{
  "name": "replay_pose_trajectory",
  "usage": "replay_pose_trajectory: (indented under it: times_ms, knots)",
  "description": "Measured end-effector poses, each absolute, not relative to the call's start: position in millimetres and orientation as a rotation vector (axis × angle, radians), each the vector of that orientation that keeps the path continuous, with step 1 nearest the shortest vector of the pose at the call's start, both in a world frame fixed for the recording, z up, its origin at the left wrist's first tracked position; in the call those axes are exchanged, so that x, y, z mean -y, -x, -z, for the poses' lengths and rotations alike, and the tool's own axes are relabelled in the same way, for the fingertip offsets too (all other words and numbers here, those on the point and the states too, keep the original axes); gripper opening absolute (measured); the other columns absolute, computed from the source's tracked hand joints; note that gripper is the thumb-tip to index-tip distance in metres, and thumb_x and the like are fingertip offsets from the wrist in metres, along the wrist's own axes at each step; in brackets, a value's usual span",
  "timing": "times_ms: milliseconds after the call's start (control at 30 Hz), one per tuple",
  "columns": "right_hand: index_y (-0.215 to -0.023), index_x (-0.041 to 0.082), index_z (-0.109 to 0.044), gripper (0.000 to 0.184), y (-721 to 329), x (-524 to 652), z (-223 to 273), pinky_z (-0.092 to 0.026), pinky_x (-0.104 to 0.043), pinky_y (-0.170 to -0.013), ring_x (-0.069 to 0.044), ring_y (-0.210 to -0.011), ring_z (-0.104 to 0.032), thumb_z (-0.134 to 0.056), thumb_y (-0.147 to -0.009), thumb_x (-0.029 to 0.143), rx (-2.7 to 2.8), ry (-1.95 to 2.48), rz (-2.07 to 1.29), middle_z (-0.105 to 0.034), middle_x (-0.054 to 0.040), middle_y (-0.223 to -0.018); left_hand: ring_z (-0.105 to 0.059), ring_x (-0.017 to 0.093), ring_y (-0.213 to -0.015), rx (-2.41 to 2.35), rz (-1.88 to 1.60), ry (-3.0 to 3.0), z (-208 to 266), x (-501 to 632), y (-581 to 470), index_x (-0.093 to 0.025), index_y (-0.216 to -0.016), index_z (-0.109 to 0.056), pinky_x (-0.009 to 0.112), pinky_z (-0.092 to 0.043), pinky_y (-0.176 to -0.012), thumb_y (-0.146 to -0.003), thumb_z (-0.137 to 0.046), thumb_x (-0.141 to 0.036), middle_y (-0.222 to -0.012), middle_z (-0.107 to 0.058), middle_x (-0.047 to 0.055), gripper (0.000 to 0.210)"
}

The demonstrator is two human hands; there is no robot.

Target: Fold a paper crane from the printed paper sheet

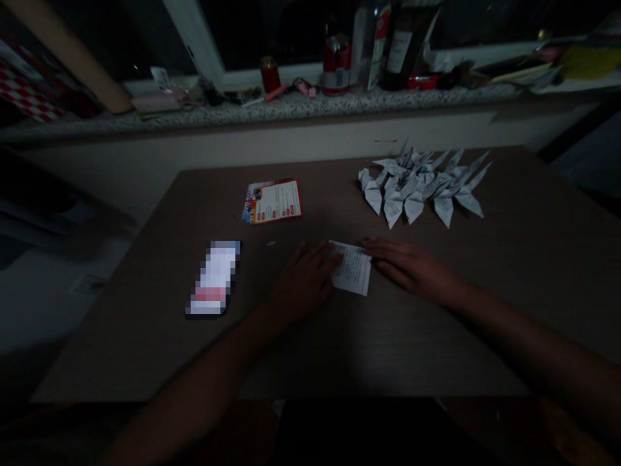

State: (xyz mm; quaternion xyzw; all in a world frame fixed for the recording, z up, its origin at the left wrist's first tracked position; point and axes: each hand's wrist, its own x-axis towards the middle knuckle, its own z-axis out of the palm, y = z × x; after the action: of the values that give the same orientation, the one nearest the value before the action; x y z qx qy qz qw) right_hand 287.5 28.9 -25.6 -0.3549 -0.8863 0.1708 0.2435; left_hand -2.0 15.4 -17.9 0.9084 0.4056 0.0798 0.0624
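Observation:
A small square of printed paper lies flat on the table between my two hands. My left hand rests over its left edge, palm down with the fingers stretched out. At the upper right corner, the outstretched fingers of my right hand touch the paper. Parts of the left and top right edges are hidden under my fingers. Behind my right hand stands a cluster of several folded paper cranes, made of similar printed paper.
A phone with a lit, blurred screen lies left on the wooden table. Farther back is a small stack of printed cards. Along the granite sill stand a red can, bottles and clutter.

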Motion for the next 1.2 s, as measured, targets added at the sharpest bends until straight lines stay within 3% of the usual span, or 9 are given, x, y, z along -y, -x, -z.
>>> replay_pose_trajectory:
  times_ms: [100, 233, 367, 567, 733, 1033, 1200]
  knots:
    - [-0.147, 0.029, -0.057, 0.042, -297.6, -47.1, 32.2, -0.046, -0.052, -0.117, -0.026, -0.142, -0.054, -0.048, -0.106, 0.030, 2.474, 0.933, -0.515, -0.058, -0.0075, -0.154, -0.034, 0.028, -0.155, -1.175, -0.260, -2.746, 22.5, -20.3, 4.5, -0.020, -0.151, -0.050, 0.057, -0.025, -0.128, -0.100, -0.050, -0.016, -0.164, -0.042, 0.012, 0.051]
    - [-0.140, 0.029, -0.064, 0.038, -303.4, -58.4, 35.7, -0.049, -0.050, -0.114, -0.026, -0.136, -0.059, -0.049, -0.106, 0.035, 2.489, 0.882, -0.630, -0.063, -0.0085, -0.148, -0.041, 0.025, -0.151, -1.096, -0.280, -2.754, 27.2, -26.9, 6.8, -0.021, -0.151, -0.051, 0.052, -0.029, -0.128, -0.100, -0.049, -0.012, -0.159, -0.049, 0.009, 0.052]
    - [-0.133, 0.028, -0.069, 0.035, -303.5, -60.1, 33.2, -0.051, -0.048, -0.112, -0.025, -0.132, -0.062, -0.052, -0.105, 0.039, 2.476, 0.844, -0.705, -0.066, -0.0090, -0.143, -0.042, 0.026, -0.151, -1.057, -0.194, -2.758, 25.6, -30.2, 7.0, -0.022, -0.150, -0.052, 0.054, -0.030, -0.127, -0.099, -0.048, -0.007, -0.161, -0.047, 0.010, 0.053]
    - [-0.136, 0.028, -0.067, 0.037, -300.2, -55.7, 29.0, -0.051, -0.049, -0.112, -0.025, -0.133, -0.062, -0.048, -0.107, 0.040, 2.397, 0.872, -0.719, -0.066, -0.0089, -0.143, -0.041, 0.023, -0.151, -1.052, -0.250, -2.740, 20.1, -26.9, 4.0, -0.021, -0.149, -0.054, 0.045, -0.034, -0.126, -0.104, -0.043, -0.008, -0.160, -0.048, 0.008, 0.048]
    - [-0.139, 0.028, -0.065, 0.037, -298.5, -54.0, 26.0, -0.050, -0.048, -0.113, -0.024, -0.134, -0.062, -0.048, -0.107, 0.037, 2.398, 0.849, -0.751, -0.065, -0.0075, -0.146, -0.041, 0.024, -0.151, -0.997, -0.188, -2.740, 22.5, -28.0, 4.5, -0.027, -0.152, -0.051, 0.047, -0.039, -0.123, -0.103, -0.045, -0.009, -0.161, -0.047, 0.007, 0.052]
    - [-0.131, 0.026, -0.071, 0.033, -303.7, -53.1, 24.8, -0.056, -0.043, -0.107, -0.024, -0.126, -0.067, -0.053, -0.105, 0.037, 2.442, 0.806, -0.882, -0.071, -0.0077, -0.136, -0.039, 0.023, -0.152, -0.942, -0.219, -2.746, 22.2, -27.8, 4.1, -0.026, -0.151, -0.051, 0.049, -0.027, -0.129, -0.104, -0.045, -0.016, -0.160, -0.048, 0.005, 0.048]
    - [-0.129, 0.025, -0.073, 0.033, -302.1, -55.8, 23.4, -0.055, -0.043, -0.106, -0.024, -0.123, -0.069, -0.058, -0.103, 0.039, 2.426, 0.801, -0.921, -0.073, -0.0092, -0.132, -0.040, 0.026, -0.151, -0.955, -0.252, -2.711, 14.6, -23.1, 0.5, -0.023, -0.150, -0.052, 0.051, -0.024, -0.130, -0.103, -0.057, -0.046, -0.159, -0.050, 0.007, 0.053]
